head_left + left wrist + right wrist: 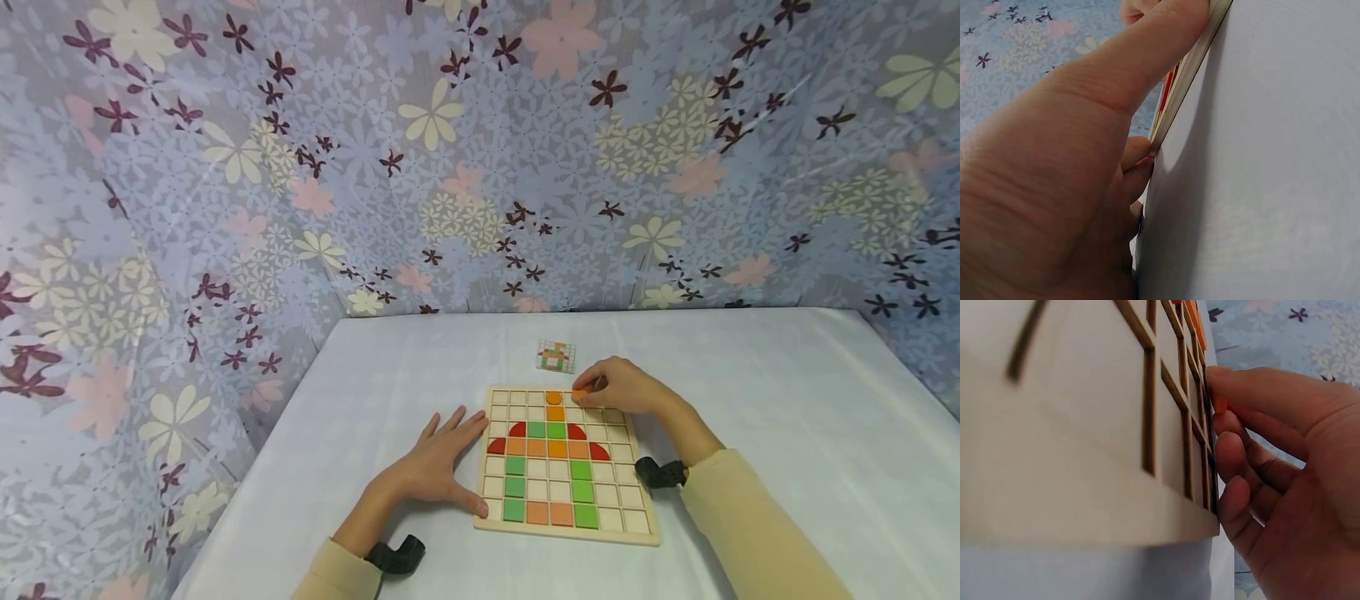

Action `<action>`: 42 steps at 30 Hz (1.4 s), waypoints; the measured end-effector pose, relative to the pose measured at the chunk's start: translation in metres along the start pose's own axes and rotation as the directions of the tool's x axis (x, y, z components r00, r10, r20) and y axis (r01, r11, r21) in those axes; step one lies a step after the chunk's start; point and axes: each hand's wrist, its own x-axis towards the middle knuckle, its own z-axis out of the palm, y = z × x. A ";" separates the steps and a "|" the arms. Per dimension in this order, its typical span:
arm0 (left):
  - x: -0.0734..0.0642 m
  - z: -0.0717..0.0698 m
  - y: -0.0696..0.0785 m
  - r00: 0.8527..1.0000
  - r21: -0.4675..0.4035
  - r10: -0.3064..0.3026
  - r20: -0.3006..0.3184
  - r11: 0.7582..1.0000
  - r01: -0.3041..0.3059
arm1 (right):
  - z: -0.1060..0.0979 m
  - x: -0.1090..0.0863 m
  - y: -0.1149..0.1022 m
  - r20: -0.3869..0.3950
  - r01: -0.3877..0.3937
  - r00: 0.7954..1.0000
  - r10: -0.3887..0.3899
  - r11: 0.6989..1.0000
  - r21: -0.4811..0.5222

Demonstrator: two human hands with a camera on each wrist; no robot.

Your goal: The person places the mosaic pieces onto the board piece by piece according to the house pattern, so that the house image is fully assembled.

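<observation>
A square wooden grid board point(628, 533) lies on the white-covered table, with red, orange, green and peach tiles in some of its cells. My left hand point(431, 467) is spread beside the board's left edge, its thumb touching the lower left corner. In the left wrist view the thumb point(1147, 50) lies along the board's rim. At the far edge, my right hand point(621, 387) pinches a small orange tile point(578, 395) between thumb and fingers, over the top row. It sits just right of a round orange tile point(553, 398). Fingers partly hide the held tile point(1219, 403), so its full shape cannot be seen.
A small card point(556, 356) printed with a coloured grid pattern lies beyond the board's far edge. White cloth point(787, 400) covers the table. Behind it hangs a flowered curtain point(480, 167). Dark wrist cameras point(660, 472) are worn on both wrists.
</observation>
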 end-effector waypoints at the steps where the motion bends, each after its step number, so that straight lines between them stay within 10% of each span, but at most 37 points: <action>1: 0.000 0.000 0.000 1.000 0.000 0.001 -0.001 1.000 -0.001 | 0.001 0.001 -0.001 0.004 0.003 1.000 -0.003 1.000 -0.001; 15: -0.001 0.002 0.000 1.000 -0.004 0.014 -0.014 1.000 -0.014 | 0.005 0.000 -0.003 0.027 -0.002 1.000 0.001 0.998 0.070; 42: -0.002 0.002 -0.006 1.000 -0.057 0.021 -0.009 0.998 -0.022 | -0.022 -0.068 0.006 -0.073 -0.026 0.997 0.013 0.983 -0.183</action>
